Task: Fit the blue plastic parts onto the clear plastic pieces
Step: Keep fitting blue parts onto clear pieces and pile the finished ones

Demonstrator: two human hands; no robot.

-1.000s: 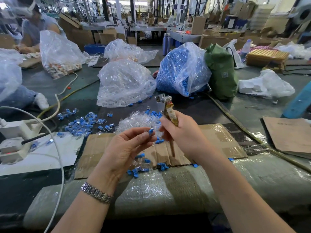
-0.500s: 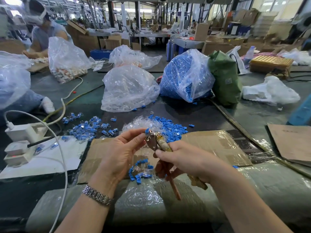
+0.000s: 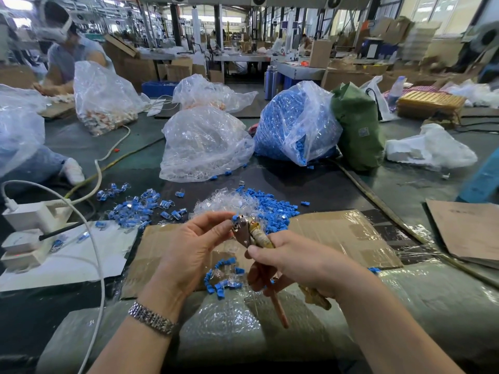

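Now blue part (image 3: 235, 218) (tiny) at left hand (image 3: 189, 252) fingertips

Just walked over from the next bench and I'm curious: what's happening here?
A person is assembling small plastic parts on a cardboard mat. The left hand pinches a small blue part at the head of the pliers, which the right hand grips by the handles. Loose blue parts and clear pieces are piled just beyond; finished ones lie to the left.
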